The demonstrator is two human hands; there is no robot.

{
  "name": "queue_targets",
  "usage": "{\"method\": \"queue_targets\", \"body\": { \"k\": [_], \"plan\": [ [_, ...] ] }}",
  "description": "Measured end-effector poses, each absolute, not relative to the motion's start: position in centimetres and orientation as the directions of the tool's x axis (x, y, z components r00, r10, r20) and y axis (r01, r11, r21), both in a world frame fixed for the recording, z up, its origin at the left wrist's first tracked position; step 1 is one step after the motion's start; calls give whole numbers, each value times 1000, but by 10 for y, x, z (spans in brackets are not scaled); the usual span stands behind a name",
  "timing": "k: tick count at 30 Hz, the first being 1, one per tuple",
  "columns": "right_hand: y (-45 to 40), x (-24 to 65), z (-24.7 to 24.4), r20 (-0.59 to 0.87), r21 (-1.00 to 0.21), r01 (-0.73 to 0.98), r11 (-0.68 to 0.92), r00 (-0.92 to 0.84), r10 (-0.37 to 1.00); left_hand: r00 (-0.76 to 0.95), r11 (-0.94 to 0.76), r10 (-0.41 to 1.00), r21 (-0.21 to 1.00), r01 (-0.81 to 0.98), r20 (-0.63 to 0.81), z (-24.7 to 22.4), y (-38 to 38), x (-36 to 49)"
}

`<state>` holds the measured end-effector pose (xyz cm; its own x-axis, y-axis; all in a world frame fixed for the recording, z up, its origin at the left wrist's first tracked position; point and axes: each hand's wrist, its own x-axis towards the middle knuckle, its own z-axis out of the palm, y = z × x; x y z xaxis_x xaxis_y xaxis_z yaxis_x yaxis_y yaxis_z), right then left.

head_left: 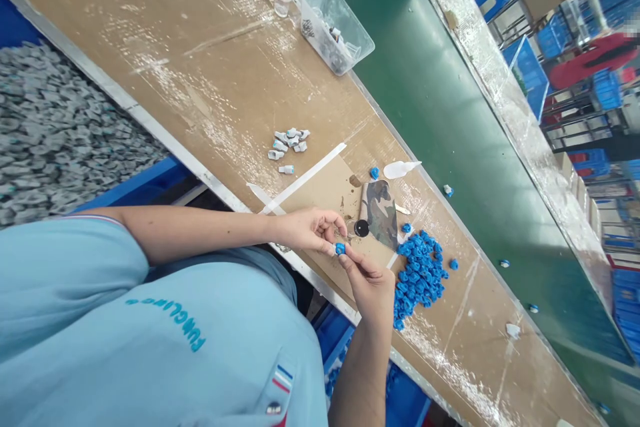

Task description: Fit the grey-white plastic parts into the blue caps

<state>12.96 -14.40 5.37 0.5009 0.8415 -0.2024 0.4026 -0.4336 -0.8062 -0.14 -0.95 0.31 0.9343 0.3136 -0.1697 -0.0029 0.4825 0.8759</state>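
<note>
Between the fingertips of both hands is a small blue and white part [340, 249], close to the table's near edge. My left hand [313, 230] pinches its white end, with the other fingers curled. From the other side, my right hand [370, 277] grips the blue end with thumb and fingers. A round black-topped container [361, 228] stands just past my hands, beside a camouflage-patterned cloth [381, 210]. Right of it lies a heap of blue parts [420, 273]. A small group of grey-white parts [290, 140] rests farther left on the cardboard-covered table [215, 73].
A clear plastic box [336, 30] with small items and a small clear cup [283, 0] sit near the green conveyor belt [450, 140]. Several parts lie on the belt. A bin of grey parts [65, 127] is at left. A white plastic piece [399, 169] lies beyond the cloth.
</note>
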Motion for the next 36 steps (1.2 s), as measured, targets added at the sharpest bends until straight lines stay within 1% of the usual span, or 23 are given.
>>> {"method": "queue_targets", "body": {
  "k": [2,5,9,12,19,24,28,33,35,36],
  "plan": [
    [-144,124,50,-206,-817,356,-455,557,805,927,483,324,875,10,-189,5,-9,-2],
    [-145,115,44,-183,-847,296,-442,617,765,913,479,353,877,13,-206,5,-10,-2],
    [-146,109,38,-162,-877,255,-407,640,751,913,478,351,878,16,-207,3,-9,-2],
    [-148,109,36,-144,-880,265,-395,643,752,926,497,306,867,43,-221,2,-6,-2],
    [-148,108,38,-71,-860,362,-359,612,788,944,592,211,802,83,-253,2,-2,-3],
    [-148,109,37,-69,-856,371,-360,607,792,937,621,184,775,122,-295,5,1,-3],
    [-147,107,36,-94,-864,345,-367,606,790,930,572,207,809,136,-303,5,-1,-3],
    [-155,119,43,-80,-854,390,-345,556,828,943,454,244,886,96,-227,13,6,-6],
    [-166,140,46,-22,-813,444,-376,622,783,938,363,280,927,92,-203,23,22,-4],
    [-173,154,46,29,-774,477,-417,685,728,926,297,326,951,92,-191,29,33,-1]
  ]
}}
